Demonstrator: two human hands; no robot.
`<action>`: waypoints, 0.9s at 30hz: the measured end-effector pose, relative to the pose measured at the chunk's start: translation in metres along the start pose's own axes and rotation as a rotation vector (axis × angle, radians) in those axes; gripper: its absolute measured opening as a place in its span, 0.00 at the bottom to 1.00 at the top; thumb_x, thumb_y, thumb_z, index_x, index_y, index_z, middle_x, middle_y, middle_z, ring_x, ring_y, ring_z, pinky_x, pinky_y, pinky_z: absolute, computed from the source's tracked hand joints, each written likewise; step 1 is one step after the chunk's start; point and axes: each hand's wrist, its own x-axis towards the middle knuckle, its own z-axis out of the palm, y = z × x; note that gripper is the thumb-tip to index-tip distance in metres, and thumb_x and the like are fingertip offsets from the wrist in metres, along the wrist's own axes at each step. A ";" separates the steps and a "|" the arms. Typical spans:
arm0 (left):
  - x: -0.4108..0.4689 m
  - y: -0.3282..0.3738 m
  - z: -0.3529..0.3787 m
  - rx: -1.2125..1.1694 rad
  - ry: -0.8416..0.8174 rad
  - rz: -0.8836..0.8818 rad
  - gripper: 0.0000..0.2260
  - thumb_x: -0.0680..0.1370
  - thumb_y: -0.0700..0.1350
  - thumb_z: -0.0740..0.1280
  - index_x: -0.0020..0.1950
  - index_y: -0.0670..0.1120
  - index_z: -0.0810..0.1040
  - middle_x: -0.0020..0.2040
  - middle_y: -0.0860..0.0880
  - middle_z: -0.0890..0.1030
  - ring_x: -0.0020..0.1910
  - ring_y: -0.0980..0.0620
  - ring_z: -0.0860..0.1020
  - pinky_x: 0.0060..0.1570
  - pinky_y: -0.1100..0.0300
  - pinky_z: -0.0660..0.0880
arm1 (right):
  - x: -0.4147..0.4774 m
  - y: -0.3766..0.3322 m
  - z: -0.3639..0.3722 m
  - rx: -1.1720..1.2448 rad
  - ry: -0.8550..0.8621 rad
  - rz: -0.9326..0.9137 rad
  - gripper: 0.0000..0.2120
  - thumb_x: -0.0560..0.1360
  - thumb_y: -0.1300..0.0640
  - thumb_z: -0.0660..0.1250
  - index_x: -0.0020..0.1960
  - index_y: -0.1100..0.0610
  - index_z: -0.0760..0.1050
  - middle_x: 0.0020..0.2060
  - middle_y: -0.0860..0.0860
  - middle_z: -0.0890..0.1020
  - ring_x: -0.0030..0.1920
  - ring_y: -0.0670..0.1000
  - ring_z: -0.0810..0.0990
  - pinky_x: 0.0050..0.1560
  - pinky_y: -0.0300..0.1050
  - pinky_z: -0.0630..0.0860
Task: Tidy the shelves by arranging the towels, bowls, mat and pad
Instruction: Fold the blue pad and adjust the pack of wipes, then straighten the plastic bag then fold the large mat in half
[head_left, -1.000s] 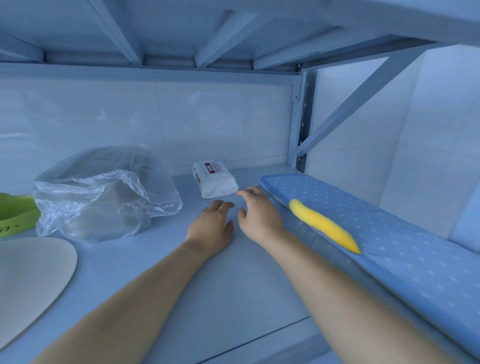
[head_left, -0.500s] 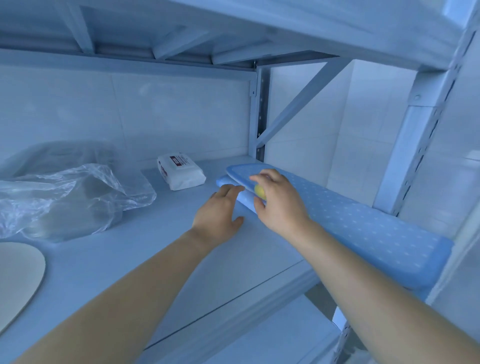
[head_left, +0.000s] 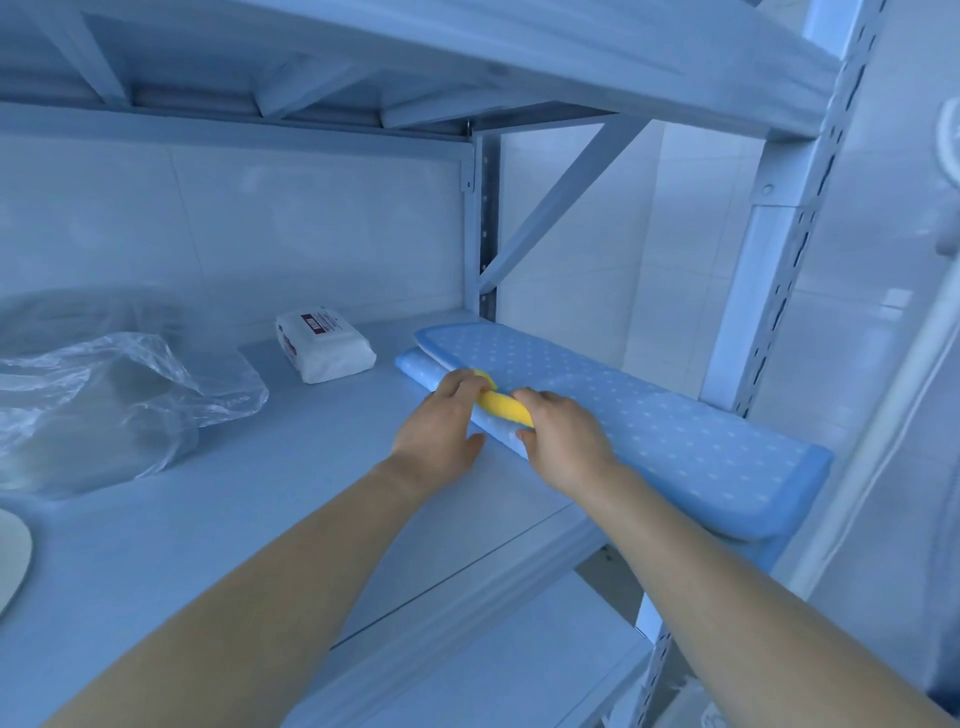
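Both hands meet on the blue dotted pad (head_left: 675, 441), which lies folded at the right end of the shelf (head_left: 249, 499). On the pad's edge the left hand (head_left: 441, 423) curls its fingers over a yellow strip (head_left: 501, 406); the right hand (head_left: 566, 439) grips its near end (thumb against the pad). Left of the pad lie a white wipes pack (head_left: 324, 345) and, further, a clear plastic bag (head_left: 104, 395).

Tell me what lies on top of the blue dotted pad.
A yellow strip lies on the pad. The left hand and right hand cover its ends, so its full length is hidden.
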 end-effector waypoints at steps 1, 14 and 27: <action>0.000 -0.003 0.000 0.004 0.005 -0.004 0.23 0.73 0.40 0.67 0.66 0.50 0.64 0.69 0.54 0.64 0.57 0.48 0.73 0.47 0.55 0.74 | 0.002 -0.001 0.002 0.001 0.000 -0.008 0.12 0.77 0.57 0.62 0.59 0.58 0.69 0.52 0.56 0.77 0.52 0.59 0.75 0.44 0.47 0.68; -0.005 -0.019 -0.016 0.093 0.044 -0.065 0.29 0.74 0.45 0.65 0.72 0.53 0.57 0.71 0.53 0.62 0.61 0.48 0.71 0.44 0.57 0.71 | 0.022 -0.028 0.000 0.061 0.076 -0.044 0.18 0.75 0.54 0.65 0.63 0.57 0.67 0.56 0.55 0.75 0.56 0.57 0.74 0.48 0.46 0.70; -0.052 -0.058 -0.110 0.330 0.240 -0.163 0.28 0.73 0.45 0.67 0.71 0.52 0.62 0.68 0.52 0.67 0.63 0.49 0.69 0.45 0.55 0.73 | 0.047 -0.123 0.013 0.270 0.081 -0.345 0.21 0.76 0.52 0.64 0.66 0.57 0.68 0.62 0.54 0.73 0.62 0.56 0.72 0.57 0.52 0.73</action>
